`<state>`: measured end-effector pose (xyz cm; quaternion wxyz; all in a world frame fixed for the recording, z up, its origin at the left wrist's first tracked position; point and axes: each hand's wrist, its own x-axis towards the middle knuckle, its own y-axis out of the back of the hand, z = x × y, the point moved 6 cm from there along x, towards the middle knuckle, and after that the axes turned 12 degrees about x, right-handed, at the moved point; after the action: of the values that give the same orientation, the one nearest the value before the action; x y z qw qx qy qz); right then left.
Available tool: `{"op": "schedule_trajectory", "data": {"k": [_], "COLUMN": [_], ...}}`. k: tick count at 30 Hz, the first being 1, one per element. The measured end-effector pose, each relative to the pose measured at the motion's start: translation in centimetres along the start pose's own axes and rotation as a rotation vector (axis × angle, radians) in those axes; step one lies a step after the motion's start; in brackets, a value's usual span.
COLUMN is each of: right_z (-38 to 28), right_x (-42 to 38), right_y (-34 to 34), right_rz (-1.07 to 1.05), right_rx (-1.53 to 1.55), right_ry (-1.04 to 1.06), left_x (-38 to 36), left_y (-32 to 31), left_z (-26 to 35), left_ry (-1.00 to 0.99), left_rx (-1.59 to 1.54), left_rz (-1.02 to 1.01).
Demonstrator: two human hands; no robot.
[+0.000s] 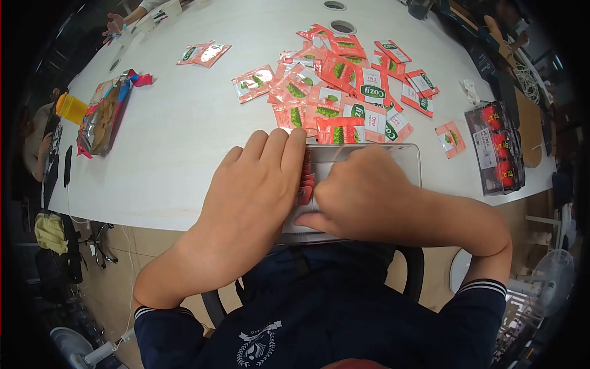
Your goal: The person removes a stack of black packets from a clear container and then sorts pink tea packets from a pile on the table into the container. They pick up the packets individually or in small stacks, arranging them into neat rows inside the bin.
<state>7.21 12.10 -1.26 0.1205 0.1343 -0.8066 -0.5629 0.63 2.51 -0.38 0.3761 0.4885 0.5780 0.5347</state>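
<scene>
Closest to us is our dark shirt (319,326) with its pale crest, and just above it on the dial sits the clear box (420,161) at the near edge of the white table (166,154). Small red packets (306,184) stand along the box's nine o'clock side. Our left hand (252,172) lies over that side, fingers straight and together; its palm is hidden, so we cannot tell whether it grips anything. Our right hand (359,187) reaches over the box with fingers curled and thumb out toward eight o'clock; we cannot tell what, if anything, it grasps. Taking the box as centre, we have a loose pile of red-and-white sachets (332,104) at twelve, a lone sachet (450,139) at two, and a clear pack of red items (499,150) between two and three. An opened bag (107,117) lies between nine and ten, and another person's hand (114,26) is farther out near ten.
</scene>
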Motion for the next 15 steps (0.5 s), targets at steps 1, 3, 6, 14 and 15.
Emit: {"op": "schedule_trajectory", "data": {"k": [1, 3, 6, 14, 15], "right_z": [0.3, 0.8, 1.2, 2.5, 2.6], "right_x": [-0.4, -1.1, -1.1, -0.2, -0.3], "right_y": [0.4, 0.9, -0.4, -1.5, -1.3], "right_rz": [0.021, 0.061, -0.022, -0.048, -0.056], "right_rx": [0.002, 0.004, 0.107, 0.241, 0.239], "right_ry": [-0.009, -0.023, -0.076, -0.127, -0.137], "left_x": [0.1, 0.2, 0.2, 0.5, 0.5], "left_y": [-0.1, -0.3, -0.4, 0.2, 0.2], "left_z": [-0.1, -0.2, -0.3, -0.1, 0.0], "left_ry": [0.002, 0.011, 0.017, 0.008, 0.024], "left_rx": [-0.015, -0.044, -0.101, -0.032, -0.029], "left_rz": [0.005, 0.018, 0.018, 0.052, 0.039]}}
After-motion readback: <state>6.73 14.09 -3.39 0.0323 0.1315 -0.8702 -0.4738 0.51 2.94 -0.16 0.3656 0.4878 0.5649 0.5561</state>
